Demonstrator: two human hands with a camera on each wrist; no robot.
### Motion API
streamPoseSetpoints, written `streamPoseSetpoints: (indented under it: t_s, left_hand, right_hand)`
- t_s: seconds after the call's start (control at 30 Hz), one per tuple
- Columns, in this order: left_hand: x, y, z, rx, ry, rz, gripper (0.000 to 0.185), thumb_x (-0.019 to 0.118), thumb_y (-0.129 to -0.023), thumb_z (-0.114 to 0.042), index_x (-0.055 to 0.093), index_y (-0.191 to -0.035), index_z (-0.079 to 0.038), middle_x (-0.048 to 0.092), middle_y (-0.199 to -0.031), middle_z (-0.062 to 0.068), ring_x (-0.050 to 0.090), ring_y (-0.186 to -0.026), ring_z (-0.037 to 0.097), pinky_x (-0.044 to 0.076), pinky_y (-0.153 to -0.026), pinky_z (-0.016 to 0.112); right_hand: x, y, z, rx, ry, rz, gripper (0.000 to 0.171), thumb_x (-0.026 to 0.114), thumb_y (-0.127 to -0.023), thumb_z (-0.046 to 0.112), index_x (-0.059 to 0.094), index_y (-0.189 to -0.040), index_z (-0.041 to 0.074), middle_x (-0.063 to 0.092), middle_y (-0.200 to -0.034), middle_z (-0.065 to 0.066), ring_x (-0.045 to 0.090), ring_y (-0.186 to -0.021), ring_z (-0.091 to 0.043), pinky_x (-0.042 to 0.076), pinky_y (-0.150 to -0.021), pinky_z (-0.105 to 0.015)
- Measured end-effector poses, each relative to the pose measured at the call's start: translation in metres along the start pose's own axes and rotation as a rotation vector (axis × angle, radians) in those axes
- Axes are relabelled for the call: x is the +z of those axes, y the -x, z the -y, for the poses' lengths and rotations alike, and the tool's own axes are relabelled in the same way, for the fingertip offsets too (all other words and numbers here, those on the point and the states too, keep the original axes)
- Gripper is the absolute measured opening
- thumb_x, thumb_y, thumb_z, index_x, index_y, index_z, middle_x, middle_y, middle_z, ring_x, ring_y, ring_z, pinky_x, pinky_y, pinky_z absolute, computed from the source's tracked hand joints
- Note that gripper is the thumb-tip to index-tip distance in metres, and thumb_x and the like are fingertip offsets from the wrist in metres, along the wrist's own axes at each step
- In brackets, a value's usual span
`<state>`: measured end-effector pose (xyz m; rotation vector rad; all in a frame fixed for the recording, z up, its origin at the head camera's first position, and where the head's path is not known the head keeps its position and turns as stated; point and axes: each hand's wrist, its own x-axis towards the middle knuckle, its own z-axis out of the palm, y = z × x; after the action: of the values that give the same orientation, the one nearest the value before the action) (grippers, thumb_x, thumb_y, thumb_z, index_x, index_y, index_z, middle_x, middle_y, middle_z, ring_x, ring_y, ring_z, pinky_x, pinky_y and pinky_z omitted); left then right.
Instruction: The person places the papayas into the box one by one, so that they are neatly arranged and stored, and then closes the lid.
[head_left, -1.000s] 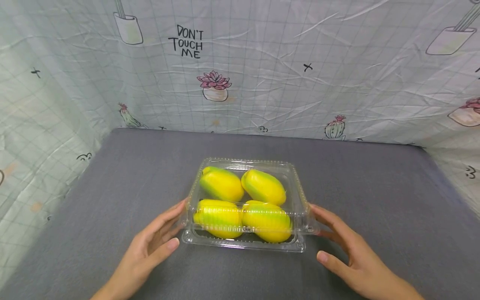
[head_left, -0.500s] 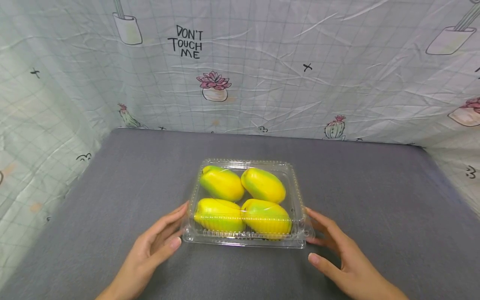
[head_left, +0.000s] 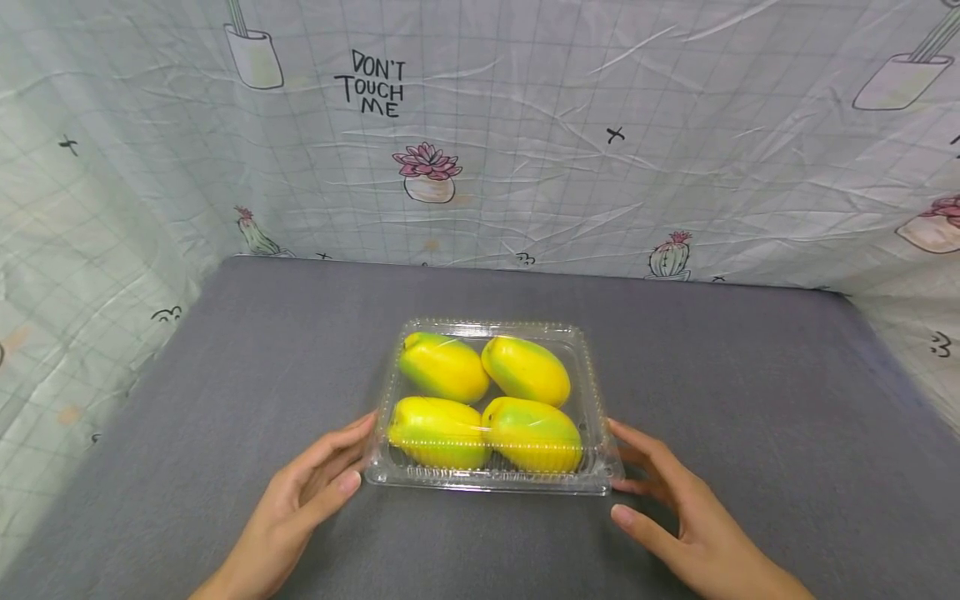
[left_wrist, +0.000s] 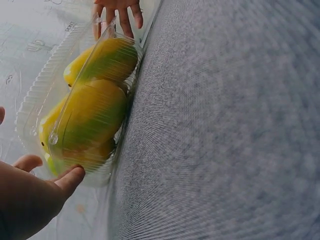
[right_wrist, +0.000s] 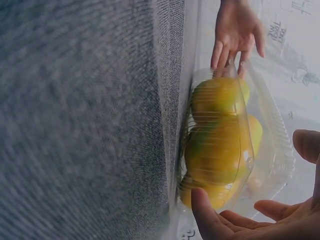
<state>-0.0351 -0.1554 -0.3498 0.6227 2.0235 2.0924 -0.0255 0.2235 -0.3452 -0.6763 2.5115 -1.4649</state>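
Observation:
A clear plastic clamshell box (head_left: pixel 495 482) sits on the table with several yellow-green mangoes (head_left: pixel 444 367) inside, arranged in two rows. Its lid lies over the base, front edges nearly lined up; whether it is latched I cannot tell. At the box's left side, my left hand (head_left: pixel 288 504) touches the wall with its fingertips, thumb held apart. My right hand (head_left: pixel 686 512) does likewise on the right side, its thumb off the box. Loosely extended fingers (right_wrist: pixel 212 220) of that hand show beside the mangoes in the right wrist view.
Dark grey cloth covers the table (head_left: pixel 750 375). Behind and at both sides hangs a pale curtain (head_left: pixel 525 150) with printed cacti and lettering.
The lid's front edge has come down onto the base. Both hands have lowered slightly with it, the right one also shifting a little to the left.

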Motion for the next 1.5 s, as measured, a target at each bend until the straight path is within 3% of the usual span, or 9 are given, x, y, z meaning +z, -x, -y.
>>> streamPoseSetpoints:
  t_s: [0.23,0.53,0.87,1.1,1.27,1.5]
  left_hand:
    - [-0.002,0.000,0.002,0.010,-0.008,0.012,0.042,0.035,-0.092,0.006,0.032,-0.134,0.003,0.028,-0.141,0.017,0.034,-0.124,0.029,0.033,-0.097,0.025]
    - [-0.006,0.000,0.013,0.016,0.022,0.047,0.043,0.035,-0.093,0.005,0.030,-0.135,0.002,0.025,-0.141,0.019,0.033,-0.124,0.031,0.034,-0.096,0.024]
    - [-0.002,-0.001,0.005,-0.091,-0.020,0.003,0.043,0.040,-0.093,0.001,0.034,-0.134,-0.004,0.030,-0.140,0.013,0.037,-0.123,0.023,0.036,-0.094,0.023]
    - [0.001,-0.001,0.005,-0.108,-0.045,-0.037,0.042,0.042,-0.092,0.002,0.035,-0.132,-0.003,0.031,-0.139,0.013,0.042,-0.119,0.022,0.038,-0.092,0.024]
    - [0.004,-0.003,0.006,-0.099,-0.094,-0.078,0.037,0.048,-0.090,0.001,0.039,-0.126,-0.002,0.033,-0.137,0.012,0.047,-0.113,0.023,0.042,-0.088,0.024]
    - [0.006,-0.006,0.004,-0.145,-0.098,-0.117,0.030,0.050,-0.090,-0.003,0.041,-0.119,0.000,0.036,-0.134,0.015,0.054,-0.096,0.026,0.048,-0.078,0.032]
  right_hand:
    - [0.001,-0.001,-0.002,0.052,-0.020,-0.010,0.065,0.054,-0.088,0.005,0.020,-0.141,0.023,0.028,-0.140,0.001,0.044,-0.115,-0.017,0.046,-0.082,-0.032]
    - [0.003,-0.001,-0.006,0.038,0.014,-0.018,0.067,0.057,-0.086,0.004,0.021,-0.140,0.022,0.032,-0.138,-0.001,0.049,-0.109,-0.017,0.047,-0.080,-0.032]
    - [0.004,-0.001,-0.004,0.029,0.004,-0.040,0.063,0.057,-0.087,0.006,0.025,-0.139,0.020,0.034,-0.137,0.003,0.046,-0.114,-0.018,0.047,-0.081,-0.030]
    - [0.004,-0.004,-0.007,-0.019,0.063,-0.014,0.058,0.052,-0.090,0.006,0.023,-0.138,0.019,0.030,-0.139,0.000,0.043,-0.117,-0.017,0.047,-0.081,-0.030]
    - [0.004,-0.006,-0.006,-0.001,0.093,-0.057,0.050,0.050,-0.091,0.009,0.030,-0.135,0.022,0.034,-0.136,0.003,0.047,-0.112,-0.015,0.048,-0.078,-0.030]
    - [0.003,-0.011,-0.006,-0.021,0.064,-0.111,0.037,0.050,-0.091,0.007,0.041,-0.125,0.017,0.047,-0.124,0.000,0.053,-0.099,-0.014,0.050,-0.072,-0.028]
